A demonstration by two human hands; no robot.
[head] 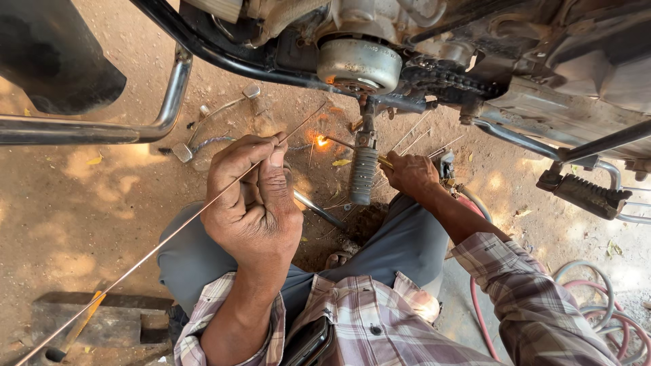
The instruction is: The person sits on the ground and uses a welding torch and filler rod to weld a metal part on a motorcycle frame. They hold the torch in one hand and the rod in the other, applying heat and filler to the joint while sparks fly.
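My left hand (254,196) is closed around a long thin metal filler rod (169,234) that runs from the lower left up toward a bright orange flame (321,141). My right hand (410,175) grips a brass torch (359,149), its tip at the flame. The flame burns beside a ribbed rubber footpeg (363,175) under a motorcycle engine (359,64). My knees in grey trousers sit below both hands.
A chrome crash bar (166,102) curves at the upper left. A drive chain (447,78) and second footpeg (590,195) lie to the right. Red and grey hoses (603,298) coil on the dirt at right. A dark metal block (102,318) rests at the lower left.
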